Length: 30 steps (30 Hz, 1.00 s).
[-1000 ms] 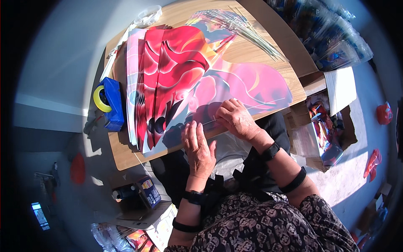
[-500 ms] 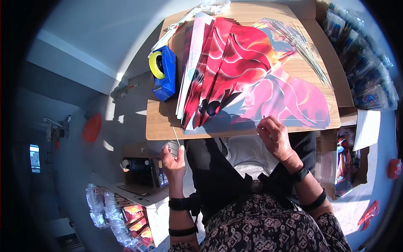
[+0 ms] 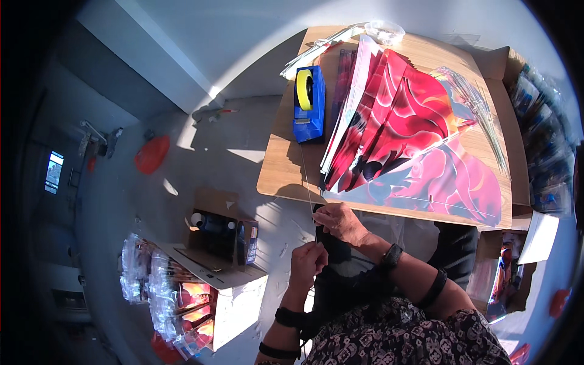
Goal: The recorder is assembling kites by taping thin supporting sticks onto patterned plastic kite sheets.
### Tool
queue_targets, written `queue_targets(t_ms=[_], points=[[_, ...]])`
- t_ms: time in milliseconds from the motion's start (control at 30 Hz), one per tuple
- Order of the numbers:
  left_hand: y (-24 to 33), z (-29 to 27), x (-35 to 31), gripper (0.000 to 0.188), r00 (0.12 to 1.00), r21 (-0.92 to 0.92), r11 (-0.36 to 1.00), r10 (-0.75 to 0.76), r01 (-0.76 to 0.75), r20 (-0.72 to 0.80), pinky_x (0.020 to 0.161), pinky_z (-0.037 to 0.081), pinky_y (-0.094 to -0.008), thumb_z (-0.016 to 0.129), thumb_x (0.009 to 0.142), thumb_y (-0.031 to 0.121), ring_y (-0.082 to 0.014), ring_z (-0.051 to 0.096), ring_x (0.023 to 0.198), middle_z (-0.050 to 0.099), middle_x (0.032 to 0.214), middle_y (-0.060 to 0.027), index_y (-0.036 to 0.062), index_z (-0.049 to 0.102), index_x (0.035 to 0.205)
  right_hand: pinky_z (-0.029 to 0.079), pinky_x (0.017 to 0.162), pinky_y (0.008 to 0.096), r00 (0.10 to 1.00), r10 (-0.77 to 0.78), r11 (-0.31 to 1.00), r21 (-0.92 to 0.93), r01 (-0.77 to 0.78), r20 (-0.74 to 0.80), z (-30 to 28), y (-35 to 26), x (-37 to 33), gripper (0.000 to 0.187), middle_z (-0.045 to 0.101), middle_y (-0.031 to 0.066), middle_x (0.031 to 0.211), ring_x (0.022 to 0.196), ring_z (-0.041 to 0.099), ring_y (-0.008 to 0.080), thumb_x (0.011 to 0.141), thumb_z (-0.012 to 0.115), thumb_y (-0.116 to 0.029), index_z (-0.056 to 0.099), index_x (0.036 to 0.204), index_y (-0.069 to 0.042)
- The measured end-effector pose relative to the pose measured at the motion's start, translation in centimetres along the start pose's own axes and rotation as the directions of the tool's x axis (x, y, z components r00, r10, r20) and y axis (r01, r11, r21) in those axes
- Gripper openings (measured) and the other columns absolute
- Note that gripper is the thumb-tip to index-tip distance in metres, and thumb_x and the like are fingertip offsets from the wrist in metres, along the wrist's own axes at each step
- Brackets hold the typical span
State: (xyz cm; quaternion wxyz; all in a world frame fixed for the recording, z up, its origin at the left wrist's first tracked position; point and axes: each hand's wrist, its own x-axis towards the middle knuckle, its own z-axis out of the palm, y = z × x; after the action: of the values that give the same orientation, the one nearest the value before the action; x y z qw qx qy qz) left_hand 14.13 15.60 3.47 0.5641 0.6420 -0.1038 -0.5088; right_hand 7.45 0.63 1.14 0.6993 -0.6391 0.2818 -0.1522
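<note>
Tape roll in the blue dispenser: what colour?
The tape roll is yellow, clearest in the head view.

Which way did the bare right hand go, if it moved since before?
Yes: the right hand has moved left along the near edge of the light-brown wooden table.

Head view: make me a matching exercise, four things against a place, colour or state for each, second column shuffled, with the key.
1. Tape dispenser
2. Clear tub
3. Thin rods
4. Left hand

a. At the table's far edge
b. Lower in the picture than the right hand
c. Blue, with a yellow roll
d. Bundled on the table's right side

Pairs: 1-c; 2-a; 3-d; 4-b
</note>
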Motion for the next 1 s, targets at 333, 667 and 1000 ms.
queue_targets(t_ms=[333, 667, 1000], points=[[1.2, -7.1, -1.5, 0.02, 0.901, 0.614, 0.766, -0.112, -0.19, 0.418, 0.066, 0.048, -0.0254, 0.06, 0.091, 0.018, -0.0106, 0.06, 0.072, 0.064, 0.074, -0.0036, -0.0013, 0.065, 0.088, 0.045, 0.048, 0.0212, 0.937, 0.318, 0.93, 0.146, -0.338, 0.142, 3.0, -0.8, -0.7, 0.014, 0.065, 0.0057, 0.068, 0.057, 0.058, 0.0078, 0.088, 0.062, -0.01, 0.065, 0.081, 0.001], [12.9, -4.2, 8.2, 0.018, 0.789, 0.493, 0.652, 0.601, -0.576, 0.128, 0.072, 0.045, -0.0235, 0.059, 0.093, 0.016, -0.0093, 0.058, 0.083, 0.065, 0.09, -0.0061, 0.0003, 0.062, 0.101, 0.053, 0.054, 0.0223, 0.935, 0.308, 0.915, 0.215, -0.341, 0.174, 1.7, -2.5, -5.6, 0.015, 0.067, 0.0055, 0.076, 0.062, 0.063, 0.009, 0.093, 0.059, -0.013, 0.064, 0.088, 0.0], [20.9, 0.1, 20.1, 0.024, 0.933, 0.407, 0.841, 0.342, -0.357, 0.112, 0.06, 0.037, -0.0219, 0.066, 0.085, 0.033, -0.0074, 0.046, 0.069, 0.062, 0.08, -0.0002, 0.009, 0.065, 0.081, 0.05, 0.051, 0.0229, 0.951, 0.272, 0.929, 0.22, -0.299, 0.144, 0.8, -2.8, -4.0, 0.019, 0.065, 0.0051, 0.072, 0.059, 0.062, 0.0093, 0.094, 0.057, -0.014, 0.064, 0.086, 0.001]])
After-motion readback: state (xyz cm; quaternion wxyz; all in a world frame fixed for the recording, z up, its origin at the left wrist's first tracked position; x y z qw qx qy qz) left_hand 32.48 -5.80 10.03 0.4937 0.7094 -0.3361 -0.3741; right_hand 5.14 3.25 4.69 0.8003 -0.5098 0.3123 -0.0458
